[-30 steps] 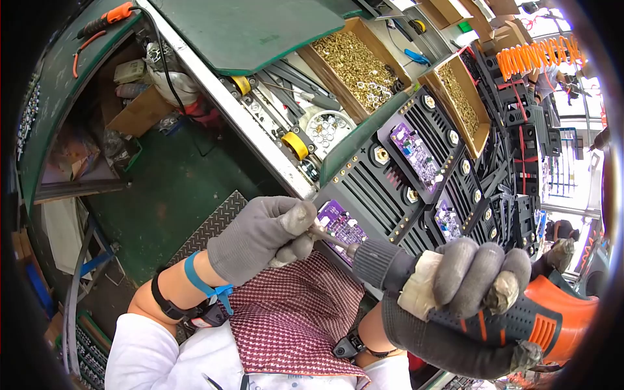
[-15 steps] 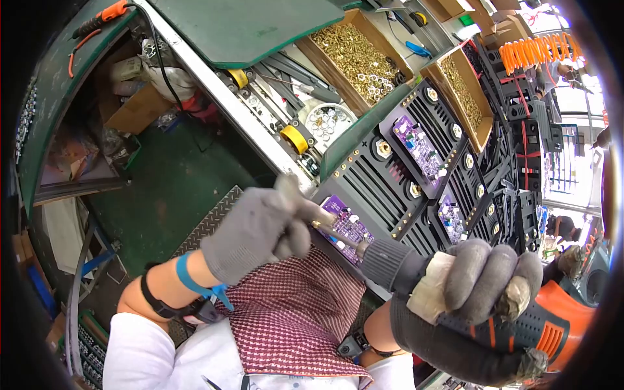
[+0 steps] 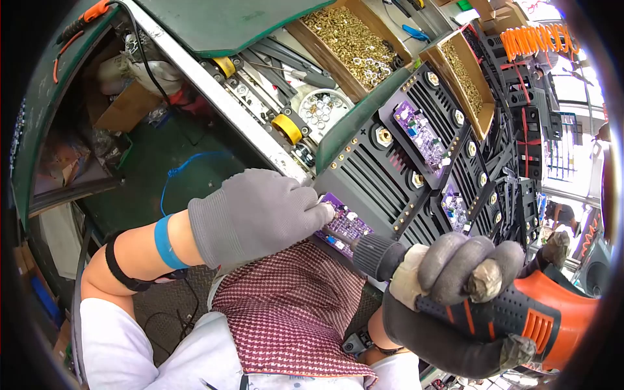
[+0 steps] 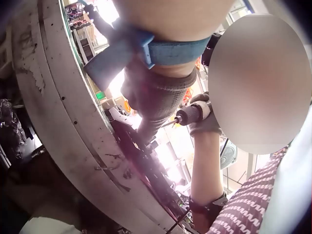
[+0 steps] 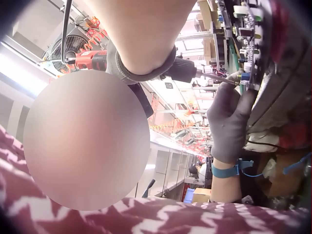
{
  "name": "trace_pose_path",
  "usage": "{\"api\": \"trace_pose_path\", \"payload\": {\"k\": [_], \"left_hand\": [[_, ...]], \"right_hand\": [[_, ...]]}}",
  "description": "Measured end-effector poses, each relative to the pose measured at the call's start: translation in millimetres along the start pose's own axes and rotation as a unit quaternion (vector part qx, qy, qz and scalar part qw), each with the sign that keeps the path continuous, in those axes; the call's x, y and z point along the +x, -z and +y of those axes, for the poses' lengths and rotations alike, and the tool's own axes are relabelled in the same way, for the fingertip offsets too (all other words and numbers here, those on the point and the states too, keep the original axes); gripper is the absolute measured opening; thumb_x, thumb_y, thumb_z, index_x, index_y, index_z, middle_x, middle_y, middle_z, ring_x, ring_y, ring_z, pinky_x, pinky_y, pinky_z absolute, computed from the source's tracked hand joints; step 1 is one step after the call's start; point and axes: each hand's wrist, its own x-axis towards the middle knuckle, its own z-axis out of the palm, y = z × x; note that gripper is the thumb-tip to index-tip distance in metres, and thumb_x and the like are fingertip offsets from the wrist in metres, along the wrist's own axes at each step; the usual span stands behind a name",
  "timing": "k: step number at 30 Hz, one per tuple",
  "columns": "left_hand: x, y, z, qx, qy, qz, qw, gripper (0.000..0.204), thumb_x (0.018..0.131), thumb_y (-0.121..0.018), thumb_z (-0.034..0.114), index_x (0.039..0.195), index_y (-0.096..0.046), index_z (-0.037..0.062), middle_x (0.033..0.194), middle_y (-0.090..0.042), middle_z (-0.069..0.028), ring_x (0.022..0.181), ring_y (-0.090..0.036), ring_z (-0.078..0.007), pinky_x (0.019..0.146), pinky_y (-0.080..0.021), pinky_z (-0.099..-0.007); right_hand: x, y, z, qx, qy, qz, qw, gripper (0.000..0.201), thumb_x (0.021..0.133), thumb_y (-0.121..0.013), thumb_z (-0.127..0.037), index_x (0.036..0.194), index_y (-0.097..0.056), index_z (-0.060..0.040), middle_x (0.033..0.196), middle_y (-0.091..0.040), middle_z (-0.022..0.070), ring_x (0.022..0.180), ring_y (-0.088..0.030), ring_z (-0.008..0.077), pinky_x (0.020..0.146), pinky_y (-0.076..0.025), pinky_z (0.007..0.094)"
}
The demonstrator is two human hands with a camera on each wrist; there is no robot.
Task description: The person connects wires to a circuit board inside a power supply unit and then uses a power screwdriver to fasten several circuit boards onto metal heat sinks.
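One power driver (image 3: 543,318) is filling your right hand (image 3: 458,266), whose gloved fingers are curling firmly around its body behind the ribbed chuck (image 3: 376,257). Its slim bit (image 3: 342,238) is pointing toward the edge of a purple circuit board (image 3: 351,226), close to your left fingertips; whether the tip is touching anything, you cannot tell from these views. That board is lying at the near corner of a black slotted housing (image 3: 377,175), just in front of your checked apron (image 3: 286,292).

Your left hand (image 3: 257,211), also gloved, is bending its fingers down at the board's left end; what they are pinching, if anything, is too hidden to tell. A blue strap (image 3: 168,244) is circling that wrist.

Farther out, a second purple board (image 3: 419,133) is resting higher up, and a third (image 3: 453,205) is sitting to its lower right. Beyond the housing, a cardboard box (image 3: 323,60) is holding brass-coloured pieces, and a white dish (image 3: 335,127) beside it is holding metal rings.
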Motion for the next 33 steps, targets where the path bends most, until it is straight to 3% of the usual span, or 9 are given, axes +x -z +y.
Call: {"api": "trace_pose_path", "payload": {"k": [7, 9, 10, 11, 13, 18, 24, 27, 33], "left_hand": [[-5.4, 10.0, 3.1, -0.136, 0.075, 0.029, 0.987, 0.043, 0.069, -0.076, 0.024, 0.106, -0.062, 0.0072, 0.072, -0.056, -0.0038, 0.062, -0.057, -0.0181, 0.05, -0.043, -0.0311], [-15.9, 14.2, 9.5, -0.225, 0.331, -0.004, 0.916, 0.051, 0.062, -0.083, 0.029, 0.103, -0.062, 0.0047, 0.07, -0.055, -0.0038, 0.061, -0.053, -0.0138, 0.053, -0.042, -0.0303], [-22.5, 8.7, 9.7, -0.247, 0.378, -0.035, 0.892, 0.061, 0.07, -0.073, 0.055, 0.097, -0.06, 0.0022, 0.077, -0.063, -0.0144, 0.074, -0.063, -0.0291, 0.067, -0.05, -0.0356], [-22.9, 4.6, 11.0, -0.248, 0.378, -0.034, 0.891, 0.061, 0.07, -0.073, 0.055, 0.097, -0.06, 0.0022, 0.077, -0.063, -0.0144, 0.074, -0.063, -0.0291, 0.067, -0.05, -0.0356], [-22.3, -5.1, 14.7, -0.458, 0.418, -0.144, 0.771, 0.045, 0.072, -0.081, 0.028, 0.103, -0.062, 0.0019, 0.074, -0.058, -0.0057, 0.07, -0.052, -0.0117, 0.066, -0.044, -0.0301], [-20.9, -32.7, 24.3, -0.561, 0.386, -0.097, 0.726, 0.043, 0.086, -0.07, 0.027, 0.12, -0.057, 0.0046, 0.108, -0.066, -0.0067, 0.099, -0.059, -0.0112, 0.091, -0.046, -0.0287], [-26.1, -41.5, 23.7, -0.578, 0.356, -0.09, 0.729, 0.055, 0.087, -0.068, 0.031, 0.13, -0.048, 0.0045, 0.113, -0.064, -0.0081, 0.104, -0.058, -0.0121, 0.093, -0.045, -0.0299], [-25.5, -46.1, 28.5, -0.581, 0.328, 0.003, 0.744, 0.04, 0.086, -0.067, 0.033, 0.109, -0.062, 0.0002, 0.085, -0.065, -0.012, 0.081, -0.062, -0.0177, 0.075, -0.048, -0.0315], [-23.1, -50.6, 31.6, -0.588, 0.3, 0.06, 0.749, 0.041, 0.089, -0.062, 0.037, 0.108, -0.062, 0.0003, 0.085, -0.065, -0.0119, 0.078, -0.061, -0.0175, 0.073, -0.047, -0.0306]], "right_hand": [[5.1, -2.5, 8.7, 0.044, -0.031, -0.066, 0.996, 0.047, 0.083, -0.06, -0.041, 0.094, -0.046, 0.0036, 0.067, -0.046, 0.0073, 0.048, -0.044, 0.0128, 0.04, -0.038, 0.0271], [8.4, -1.4, 11.1, 0.057, -0.038, -0.084, 0.994, 0.045, 0.085, -0.059, -0.038, 0.095, -0.046, 0.0034, 0.067, -0.047, 0.0081, 0.05, -0.045, 0.0142, 0.042, -0.039, 0.0289], [10.1, -0.5, 12.1, 0.063, -0.041, -0.094, 0.993, 0.043, 0.085, -0.058, -0.037, 0.095, -0.046, 0.0033, 0.068, -0.047, 0.0086, 0.051, -0.046, 0.015, 0.043, -0.04, 0.0298], [8.7, 0.8, 10.3, 0.069, -0.045, -0.104, 0.991, 0.042, 0.086, -0.058, -0.035, 0.095, -0.045, 0.0032, 0.068, -0.048, 0.009, 0.051, -0.047, 0.0157, 0.043, -0.04, 0.0307], [10.1, 3.6, 10.1, 0.084, -0.055, -0.127, 0.987, 0.039, 0.087, -0.057, -0.033, 0.095, -0.045, 0.003, 0.069, -0.049, 0.0099, 0.053, -0.048, 0.0171, 0.045, -0.041, 0.0325], [13.0, 9.2, 11.0, 0.114, -0.078, -0.186, 0.973, 0.032, 0.089, -0.055, -0.026, 0.095, -0.044, 0.0026, 0.07, -0.051, 0.0121, 0.057, -0.051, 0.0207, 0.049, -0.044, 0.0369], [17.4, 11.0, 15.0, 0.157, -0.1, -0.243, 0.952, 0.023, 0.093, -0.052, -0.019, 0.096, -0.043, 0.002, 0.072, -0.053, 0.0147, 0.062, -0.054, 0.025, 0.055, -0.048, 0.0423], [17.3, 11.3, 15.5, 0.176, -0.111, -0.266, 0.941, 0.019, 0.094, -0.051, -0.015, 0.096, -0.042, 0.0017, 0.073, -0.054, 0.016, 0.064, -0.056, 0.0271, 0.057, -0.05, 0.045], [8.8, 12.7, 3.6, 0.196, -0.114, -0.199, 0.953, 0.021, 0.093, -0.056, -0.017, 0.096, -0.041, -0.0023, 0.072, -0.057, 0.023, 0.062, -0.058, 0.0344, 0.055, -0.051, 0.048]]}}
